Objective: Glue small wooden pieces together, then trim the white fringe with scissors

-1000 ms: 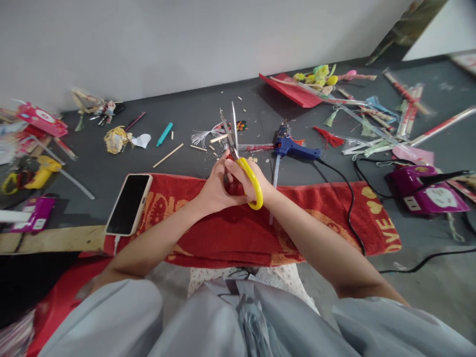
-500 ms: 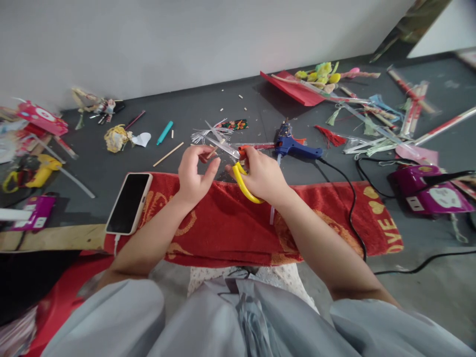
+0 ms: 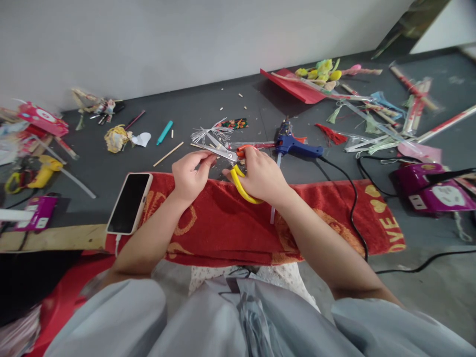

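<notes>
My right hand point(image 3: 262, 173) grips a pair of scissors point(image 3: 227, 154) with one orange and one yellow handle. The blades point left and are spread apart. My left hand point(image 3: 191, 173) is pinched close to the blades, over the front edge of the red towel point(image 3: 230, 218). A thin wooden stick, mostly hidden by the fingers, seems to be in that pinch. Beyond the blades lie a fringe of white strands point(image 3: 208, 133) and a dark patterned strip point(image 3: 237, 123). A blue glue gun point(image 3: 297, 147) rests to the right of my right hand.
A phone point(image 3: 129, 203) lies left of my left arm. Nearby are a wooden stick point(image 3: 168, 154) and a teal tube point(image 3: 164, 132). Red paper point(image 3: 293, 88), a red tassel point(image 3: 330, 134) and wrapped sticks are at right. A black cord point(image 3: 351, 198) crosses the towel near a purple box point(image 3: 433, 188).
My left hand has drawn its thumb and fingers together and shifted slightly left and down. The scissors have tilted a little, with my right hand still holding them.
</notes>
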`<state>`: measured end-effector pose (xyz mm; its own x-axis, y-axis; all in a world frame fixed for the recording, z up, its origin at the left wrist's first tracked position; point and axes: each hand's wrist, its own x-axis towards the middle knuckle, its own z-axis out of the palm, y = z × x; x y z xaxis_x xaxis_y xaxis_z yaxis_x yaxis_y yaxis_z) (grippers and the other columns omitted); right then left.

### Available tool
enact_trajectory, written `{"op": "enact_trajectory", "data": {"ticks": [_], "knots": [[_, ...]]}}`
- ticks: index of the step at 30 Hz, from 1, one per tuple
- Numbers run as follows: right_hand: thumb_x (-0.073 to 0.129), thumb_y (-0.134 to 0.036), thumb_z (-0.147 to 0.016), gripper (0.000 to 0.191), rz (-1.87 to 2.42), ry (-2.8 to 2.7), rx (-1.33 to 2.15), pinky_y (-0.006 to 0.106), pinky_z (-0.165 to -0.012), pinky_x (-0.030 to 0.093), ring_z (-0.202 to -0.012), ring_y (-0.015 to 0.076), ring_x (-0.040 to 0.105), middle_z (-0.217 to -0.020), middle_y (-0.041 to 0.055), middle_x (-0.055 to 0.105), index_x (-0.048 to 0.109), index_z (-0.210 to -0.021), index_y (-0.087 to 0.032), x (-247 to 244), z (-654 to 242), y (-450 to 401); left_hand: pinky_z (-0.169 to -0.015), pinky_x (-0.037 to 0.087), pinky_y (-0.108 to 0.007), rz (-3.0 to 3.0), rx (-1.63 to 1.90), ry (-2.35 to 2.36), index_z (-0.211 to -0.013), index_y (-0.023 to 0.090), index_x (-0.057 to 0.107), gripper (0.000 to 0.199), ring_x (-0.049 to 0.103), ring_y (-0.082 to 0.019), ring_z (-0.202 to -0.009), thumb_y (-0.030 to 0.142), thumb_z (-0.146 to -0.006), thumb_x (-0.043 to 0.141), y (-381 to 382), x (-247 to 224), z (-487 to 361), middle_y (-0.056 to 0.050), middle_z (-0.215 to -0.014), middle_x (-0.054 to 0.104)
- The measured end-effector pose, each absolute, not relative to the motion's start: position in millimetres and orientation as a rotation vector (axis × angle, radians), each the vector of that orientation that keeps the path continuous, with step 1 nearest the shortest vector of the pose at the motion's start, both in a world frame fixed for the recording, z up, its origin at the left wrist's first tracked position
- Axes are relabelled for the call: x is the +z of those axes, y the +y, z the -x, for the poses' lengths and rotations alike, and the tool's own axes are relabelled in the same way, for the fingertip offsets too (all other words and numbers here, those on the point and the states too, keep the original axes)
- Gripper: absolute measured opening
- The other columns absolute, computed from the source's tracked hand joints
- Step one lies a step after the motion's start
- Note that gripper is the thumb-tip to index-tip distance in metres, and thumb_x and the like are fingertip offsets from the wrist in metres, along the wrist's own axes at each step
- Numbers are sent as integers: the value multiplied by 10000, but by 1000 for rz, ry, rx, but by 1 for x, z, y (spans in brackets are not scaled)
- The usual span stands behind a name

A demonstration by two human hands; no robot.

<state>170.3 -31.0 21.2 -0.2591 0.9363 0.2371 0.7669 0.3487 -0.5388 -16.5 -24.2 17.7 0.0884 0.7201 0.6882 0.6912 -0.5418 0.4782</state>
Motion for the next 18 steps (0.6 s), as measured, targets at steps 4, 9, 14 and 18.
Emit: {"op": "enact_trajectory", "data": {"ticks": [4, 9, 14, 18], "knots": [[428, -696, -842, 609, 1453, -2087, 444, 459, -888, 464, -1013, 337, 616, -1035, 198, 664, 523, -1050, -132, 21, -170, -32, -653, 553, -246, -2253, 1461, 1490, -771, 213, 707, 156, 678, -122, -621, 301, -868, 623, -26, 21, 15, -5, -702, 742], [435, -692, -842, 589, 1402, -2094, 456, 467, -916, 459, -1050, 340, 599, -1057, 201, 651, 509, -1040, -143, 21, -171, -31, -576, 525, -230, -2163, 1475, 1436, -758, 211, 698, 166, 646, -105, -555, 310, -869, 624, -27, 23, 14, 9, -649, 715], [456, -645, -843, 545, 1335, -2141, 415, 480, -932, 451, -1044, 346, 585, -1063, 207, 631, 505, -1043, -141, 21, -173, -30, -506, 487, -200, -2048, 1414, 1321, -650, 202, 657, 305, 600, -79, -498, 370, -895, 588, -27, 26, 13, 22, -569, 665], [464, -632, -845, 567, 1325, -2139, 400, 463, -951, 449, -1066, 349, 582, -1091, 215, 627, 510, -1071, -114, 20, -174, -30, -504, 498, -199, -1988, 1391, 1275, -668, 202, 664, 308, 607, -86, -500, 405, -889, 596, -26, 26, 14, 14, -568, 663]]}}
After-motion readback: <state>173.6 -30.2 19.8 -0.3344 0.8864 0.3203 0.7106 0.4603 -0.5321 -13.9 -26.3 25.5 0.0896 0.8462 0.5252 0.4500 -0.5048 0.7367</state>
